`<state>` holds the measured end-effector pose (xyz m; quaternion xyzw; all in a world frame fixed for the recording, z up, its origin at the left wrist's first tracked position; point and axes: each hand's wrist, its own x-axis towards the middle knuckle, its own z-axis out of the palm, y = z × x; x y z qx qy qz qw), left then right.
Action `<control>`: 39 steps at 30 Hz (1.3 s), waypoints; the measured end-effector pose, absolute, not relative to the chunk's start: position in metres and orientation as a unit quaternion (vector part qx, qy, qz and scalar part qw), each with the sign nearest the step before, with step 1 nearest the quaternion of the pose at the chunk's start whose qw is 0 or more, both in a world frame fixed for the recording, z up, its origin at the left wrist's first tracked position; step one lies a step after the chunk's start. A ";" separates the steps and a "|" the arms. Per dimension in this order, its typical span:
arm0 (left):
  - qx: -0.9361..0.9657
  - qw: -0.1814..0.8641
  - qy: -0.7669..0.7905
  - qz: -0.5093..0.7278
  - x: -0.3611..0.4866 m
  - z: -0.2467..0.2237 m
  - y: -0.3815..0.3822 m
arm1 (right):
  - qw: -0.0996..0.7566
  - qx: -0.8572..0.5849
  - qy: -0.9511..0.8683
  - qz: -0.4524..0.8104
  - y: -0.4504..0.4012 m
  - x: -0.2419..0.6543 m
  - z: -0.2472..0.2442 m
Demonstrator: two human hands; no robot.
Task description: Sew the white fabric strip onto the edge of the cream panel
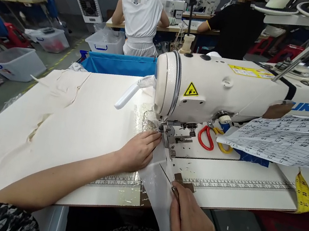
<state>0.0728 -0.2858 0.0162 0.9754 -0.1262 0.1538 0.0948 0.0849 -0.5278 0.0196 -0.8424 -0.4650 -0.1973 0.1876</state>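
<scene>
My left hand (140, 149) lies beside the presser foot of a white sewing machine (207, 85), fingers closed together on a strip of thin white fabric (156, 187). The strip runs from under the machine's needle area over the table's front edge towards my lap. In my right hand (194, 222) is an awl (176, 193), its thin metal point reaching up and left to the fabric's right side. My left fingertips cover part of the fabric near the needle, so the stitching spot cannot be made out.
Red-handled and yellow-handled scissors (206, 138) lie behind the needle. A handwritten paper sheet (285, 136) leans at the right, above a yellow tape measure (303, 193). White fabric pieces (64, 85) lie on the table's left side. Two people sit working ahead beyond a blue cloth bin (121, 64).
</scene>
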 end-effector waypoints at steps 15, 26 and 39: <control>0.987 0.057 -0.084 0.125 0.070 0.021 -0.300 | 0.185 -0.850 -0.457 -0.184 -0.509 0.099 0.025; 0.988 0.033 -0.101 0.113 0.061 0.024 -0.305 | 0.182 -0.856 -0.449 -0.181 -0.499 0.102 0.026; 0.985 0.066 -0.108 0.121 0.065 0.023 -0.296 | 0.178 -0.851 -0.456 -0.191 -0.485 0.108 0.024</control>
